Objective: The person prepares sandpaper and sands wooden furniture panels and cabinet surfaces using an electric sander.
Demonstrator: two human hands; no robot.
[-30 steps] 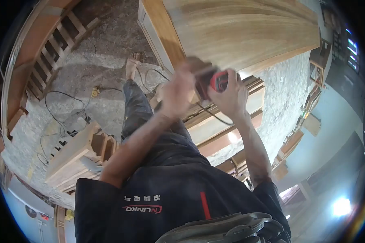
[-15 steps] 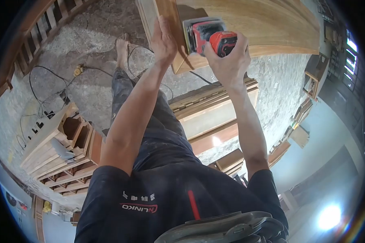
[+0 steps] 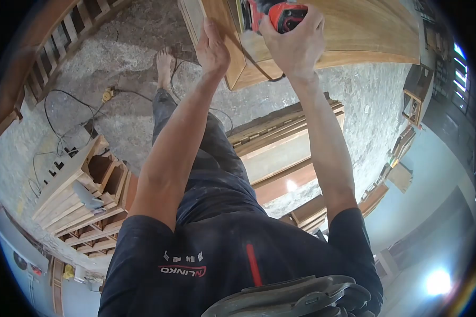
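Observation:
My right hand (image 3: 296,46) is wrapped round a red and black power sander (image 3: 284,17), which rests on the wooden panel (image 3: 354,31) near its left end. A dark cord (image 3: 256,64) runs from the sander over the panel's near edge. My left hand (image 3: 212,48) lies against the outer side of the panel's left edge frame, fingers stretched forward and holding nothing. The top of the sander is cut off by the view's upper edge.
Stacked wooden pieces (image 3: 98,198) stand at the lower left. Framed boards (image 3: 280,153) lie below the panel. Cables with a yellow connector (image 3: 108,94) cross the floor near my bare foot (image 3: 165,62). A slatted wooden frame (image 3: 58,39) is at the upper left.
The sander first came down from above my legs onto the panel, then moved forward along it with my right hand. My left hand went to the panel's left edge and stays there.

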